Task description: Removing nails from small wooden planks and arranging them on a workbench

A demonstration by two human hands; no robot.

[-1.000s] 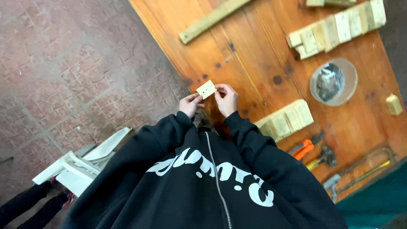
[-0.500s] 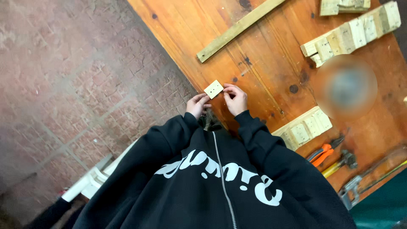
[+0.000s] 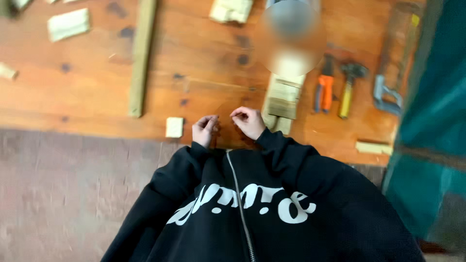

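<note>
Reddish, knotty wooden planks of a workbench [image 3: 208, 63] fill the upper part of the frame, with a grey-brown paved floor [image 3: 63, 194] along the lower left and a teal panel [image 3: 437, 145] down the right edge. Nearest, at the bottom centre, hangs a black zip hoodie [image 3: 252, 208] with white lettering, its sleeves running up to the two hands at the bench's near edge. Left hand [image 3: 204, 130] sits centre frame with fingers curled in loosely, holding nothing that can be made out. Right hand [image 3: 248, 122] is just beside it, fingers also bent inward, with a narrow gap between the two hands; whether anything tiny is pinched there cannot be told.

A small pale wooden block [image 3: 174, 127] lies on the bench just left of the left hand, not touched. Right of the right hand, a stack of pale wood pieces [image 3: 282, 103] reaches up the frame. Farther right lie orange-handled pliers [image 3: 324, 91], a yellow-handled hammer [image 3: 348, 87] and a metal clamp [image 3: 388, 92]. A long wooden batten [image 3: 141, 56] runs up the upper left, with more wood offcuts [image 3: 68, 23] beyond it.
</note>
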